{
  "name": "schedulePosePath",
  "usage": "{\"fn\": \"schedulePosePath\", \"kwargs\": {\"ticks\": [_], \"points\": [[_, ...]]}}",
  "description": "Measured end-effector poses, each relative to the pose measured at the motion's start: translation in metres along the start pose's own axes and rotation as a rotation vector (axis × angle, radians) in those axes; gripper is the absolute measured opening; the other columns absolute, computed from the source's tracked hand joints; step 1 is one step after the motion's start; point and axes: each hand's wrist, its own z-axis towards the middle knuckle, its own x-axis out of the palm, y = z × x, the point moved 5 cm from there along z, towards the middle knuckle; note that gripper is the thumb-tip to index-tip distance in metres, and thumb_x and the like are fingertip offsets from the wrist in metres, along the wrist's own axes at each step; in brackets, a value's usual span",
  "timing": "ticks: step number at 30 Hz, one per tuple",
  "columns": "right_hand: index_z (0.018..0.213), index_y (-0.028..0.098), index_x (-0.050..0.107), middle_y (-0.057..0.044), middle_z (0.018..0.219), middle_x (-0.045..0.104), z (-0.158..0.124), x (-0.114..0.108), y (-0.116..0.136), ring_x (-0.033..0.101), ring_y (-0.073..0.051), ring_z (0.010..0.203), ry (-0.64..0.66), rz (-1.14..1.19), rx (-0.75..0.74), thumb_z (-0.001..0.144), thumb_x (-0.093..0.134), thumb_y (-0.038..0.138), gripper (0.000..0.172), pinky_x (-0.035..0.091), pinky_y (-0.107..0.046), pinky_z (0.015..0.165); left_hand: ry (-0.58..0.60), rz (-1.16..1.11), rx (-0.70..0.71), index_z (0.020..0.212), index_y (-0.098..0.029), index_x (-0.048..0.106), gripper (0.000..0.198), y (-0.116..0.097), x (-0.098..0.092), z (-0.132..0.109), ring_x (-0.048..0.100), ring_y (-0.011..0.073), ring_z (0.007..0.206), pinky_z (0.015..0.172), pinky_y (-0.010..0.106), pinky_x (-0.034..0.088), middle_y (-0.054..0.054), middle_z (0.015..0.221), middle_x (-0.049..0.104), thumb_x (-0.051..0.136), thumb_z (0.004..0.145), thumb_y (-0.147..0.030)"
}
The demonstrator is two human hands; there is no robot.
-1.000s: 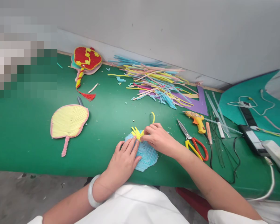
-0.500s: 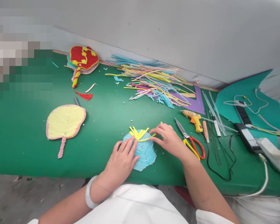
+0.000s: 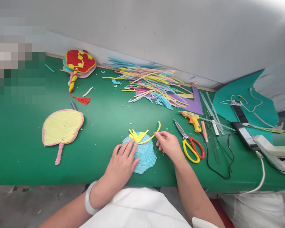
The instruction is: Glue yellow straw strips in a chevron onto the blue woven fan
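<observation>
On the green table lies a blue panel (image 3: 146,156) of chenille stems set in a chevron pattern. Several short yellow stems (image 3: 138,136) fan out at its top edge. My left hand (image 3: 123,158) rests flat over the panel's left side, fingers extended, the fingertips at the base of the yellow fan. Between thumb and fingers my right hand (image 3: 167,144) pinches a longer yellow chenille stem (image 3: 149,139). That stem runs from the fan across the panel's upper right, and its free end curves upward beyond my fingers.
Red-and-yellow-handled scissors (image 3: 188,144) and a yellow glue gun (image 3: 192,120) lie right of my right hand. Loose chenille stems (image 3: 152,79) are heaped by the wall. A yellow leaf-shaped fan (image 3: 63,126) and a red fan (image 3: 80,60) lie left. A power strip (image 3: 270,150) sits far right.
My right hand has turned, its fingers now curled in a pinch on the long yellow stem, whose free end bends upward. The left hand stays on the panel. The view has shifted slightly.
</observation>
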Motion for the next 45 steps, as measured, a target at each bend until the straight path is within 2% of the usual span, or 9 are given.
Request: {"fn": "schedulePosePath", "kwargs": {"ticks": [4, 7, 13, 20, 28, 34, 45], "points": [[0.085, 0.019, 0.061, 0.003, 0.056, 0.063, 0.015, 0.010, 0.008, 0.051, -0.009, 0.037, 0.067, 0.129, -0.004, 0.078, 0.068, 0.044, 0.026, 0.034, -0.018, 0.029, -0.009, 0.001, 0.003, 0.137, -0.013, 0.056, 0.044, 0.000, 0.000, 0.001, 0.056, 0.0275, 0.122, 0.100, 0.044, 0.040, 0.012, 0.142, 0.057, 0.046, 0.100, -0.035], [0.083, 0.019, 0.059, 0.001, 0.061, 0.066, 0.020, 0.017, 0.014, 0.055, -0.009, 0.041, 0.116, 0.213, -0.024, 0.076, 0.070, 0.040, 0.025, 0.038, -0.017, 0.030, -0.020, 0.004, 0.006, 0.136, -0.013, 0.057, 0.043, 0.000, 0.000, 0.001, 0.056, 0.0276, 0.122, 0.100, 0.044, 0.040, 0.012, 0.142, 0.057, 0.044, 0.101, -0.035], [0.083, 0.019, 0.057, 0.002, 0.063, 0.066, 0.026, 0.024, 0.016, 0.055, -0.008, 0.044, 0.106, 0.299, -0.092, 0.075, 0.071, 0.041, 0.027, 0.042, -0.018, 0.036, -0.011, 0.008, 0.008, 0.135, -0.013, 0.057, 0.043, 0.000, -0.001, 0.001, 0.055, 0.0279, 0.122, 0.100, 0.044, 0.039, 0.011, 0.142, 0.057, 0.041, 0.102, -0.035], [0.083, 0.020, 0.055, 0.003, 0.064, 0.066, 0.029, 0.029, 0.010, 0.054, -0.008, 0.042, 0.066, 0.295, -0.131, 0.076, 0.068, 0.043, 0.027, 0.040, -0.018, 0.034, -0.020, 0.000, 0.004, 0.136, -0.013, 0.057, 0.044, 0.000, -0.002, 0.002, 0.055, 0.0276, 0.122, 0.100, 0.044, 0.039, 0.011, 0.142, 0.057, 0.041, 0.102, -0.035], [0.085, 0.019, 0.056, 0.004, 0.063, 0.065, 0.029, 0.031, 0.009, 0.048, -0.006, 0.036, 0.042, 0.257, -0.140, 0.078, 0.066, 0.043, 0.026, 0.035, -0.017, 0.031, 0.024, -0.019, -0.005, 0.138, -0.026, 0.056, 0.041, 0.000, 0.000, 0.001, 0.054, 0.0283, 0.124, 0.100, 0.046, 0.039, 0.011, 0.144, 0.055, 0.047, 0.100, -0.038], [0.086, 0.019, 0.056, 0.004, 0.063, 0.065, 0.026, 0.031, 0.012, 0.049, -0.007, 0.039, 0.021, 0.265, -0.142, 0.076, 0.068, 0.046, 0.030, 0.035, -0.016, 0.030, 0.044, -0.014, -0.010, 0.138, -0.025, 0.056, 0.056, -0.004, -0.004, 0.004, 0.053, 0.0314, 0.125, 0.100, 0.049, 0.040, 0.015, 0.144, 0.054, 0.051, 0.093, -0.057], [0.085, 0.020, 0.057, 0.003, 0.063, 0.066, 0.027, 0.031, 0.011, 0.047, -0.007, 0.037, 0.011, 0.288, -0.140, 0.074, 0.068, 0.049, 0.033, 0.034, -0.017, 0.029, 0.003, -0.009, -0.040, 0.139, -0.022, 0.055, 0.055, -0.005, 0.000, 0.003, 0.053, 0.0311, 0.126, 0.102, 0.049, 0.039, 0.016, 0.145, 0.052, 0.050, 0.095, -0.054]]}}
